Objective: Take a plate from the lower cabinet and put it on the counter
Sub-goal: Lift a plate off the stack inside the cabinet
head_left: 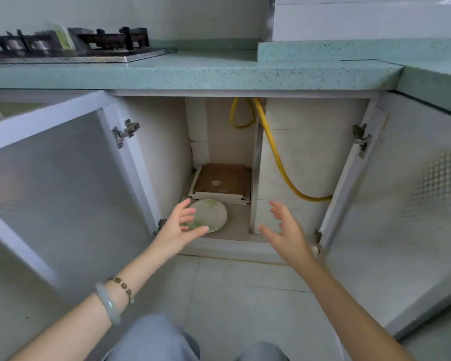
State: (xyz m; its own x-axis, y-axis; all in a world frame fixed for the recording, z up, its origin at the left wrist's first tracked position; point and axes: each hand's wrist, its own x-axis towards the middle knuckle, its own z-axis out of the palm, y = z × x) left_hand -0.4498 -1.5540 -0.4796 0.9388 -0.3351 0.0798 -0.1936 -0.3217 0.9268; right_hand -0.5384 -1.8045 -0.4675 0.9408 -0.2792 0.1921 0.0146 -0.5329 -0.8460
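Head view: plate (211, 214) flat, face up.

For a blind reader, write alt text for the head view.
Both bare hands reach into an open lower cabinet: the left hand overlaps a pale plate on the cabinet floor, the right hand open beside it. A yellow hose hangs behind, under a green counter.

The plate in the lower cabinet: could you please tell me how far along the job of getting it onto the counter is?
Done: both cabinet doors stand open. In hand: the left hand is open at the plate, which lies on the cabinet floor; a grip isn't clear. The right hand hovers open, empty. Left: grasp the plate, lift it, set it on the green counter.
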